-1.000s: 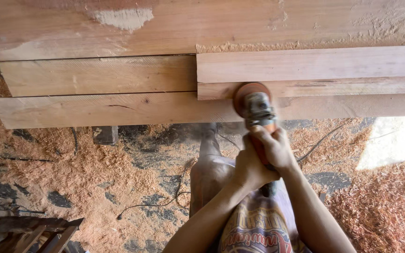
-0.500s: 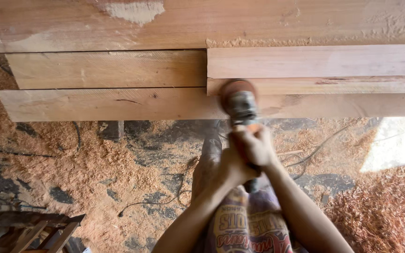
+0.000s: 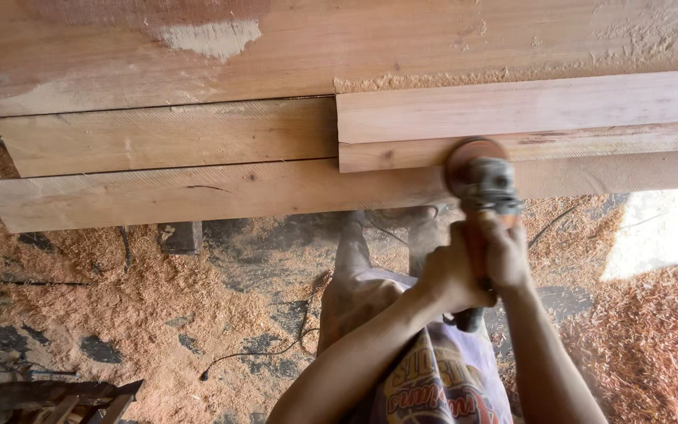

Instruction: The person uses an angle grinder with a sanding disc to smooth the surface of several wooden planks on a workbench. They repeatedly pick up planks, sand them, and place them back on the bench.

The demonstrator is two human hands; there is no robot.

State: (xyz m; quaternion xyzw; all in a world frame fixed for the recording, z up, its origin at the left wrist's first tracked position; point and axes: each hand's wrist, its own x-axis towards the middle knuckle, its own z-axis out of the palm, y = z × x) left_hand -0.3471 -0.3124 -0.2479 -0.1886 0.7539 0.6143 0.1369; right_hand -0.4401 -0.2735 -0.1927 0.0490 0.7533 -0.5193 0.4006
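Both my hands grip a dusty angle grinder (image 3: pixel 482 187). My left hand (image 3: pixel 450 275) wraps the rear of its body and my right hand (image 3: pixel 506 250) closes over the top near the head. Its round reddish sanding disc (image 3: pixel 472 153) presses against the front edge of a long wooden plank (image 3: pixel 543 145). That plank lies on a stack of wider boards (image 3: pixel 198 192).
Sawdust and wood shavings (image 3: pixel 88 314) cover the ground. A thin black cable (image 3: pixel 260 345) runs across the floor below the boards. A wooden stool or frame (image 3: pixel 49 396) sits at the bottom left. My legs and patterned shirt (image 3: pixel 441 385) are beneath the hands.
The grinder and both hands have slid along the plank edge, first left and then back right, while the disc stays against the wood.
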